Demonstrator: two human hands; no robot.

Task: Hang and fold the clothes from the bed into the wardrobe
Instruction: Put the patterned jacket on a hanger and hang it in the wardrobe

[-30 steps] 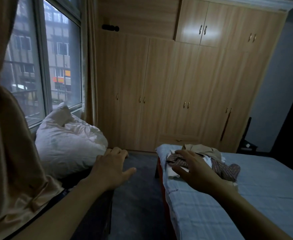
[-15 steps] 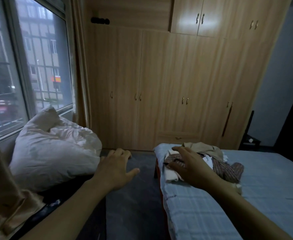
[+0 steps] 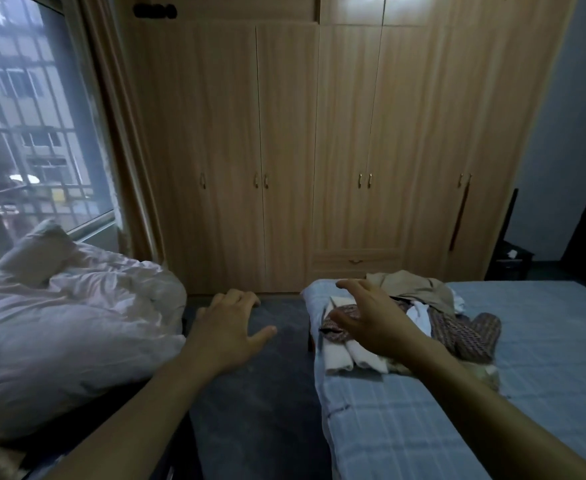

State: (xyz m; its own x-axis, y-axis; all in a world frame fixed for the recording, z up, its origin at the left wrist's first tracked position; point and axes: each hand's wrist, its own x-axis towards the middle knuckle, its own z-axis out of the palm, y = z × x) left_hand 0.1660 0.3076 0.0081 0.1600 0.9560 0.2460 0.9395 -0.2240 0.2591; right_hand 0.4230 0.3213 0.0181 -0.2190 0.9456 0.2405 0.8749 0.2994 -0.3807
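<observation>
Two bare hands reach forward, fingers spread, holding nothing. The right hand (image 3: 371,322) hovers over a pile of patterned, white and beige clothes (image 3: 423,317) lying at the corner of a blue checked bed (image 3: 492,410). The left hand (image 3: 227,329) is over grey floor. Beyond stands a closed light-wood wardrobe (image 3: 319,150).

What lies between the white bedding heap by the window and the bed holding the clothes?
In the head view, a strip of dark carpet separates the white bedding heap from the bed; the open left hand hovers over it.
</observation>
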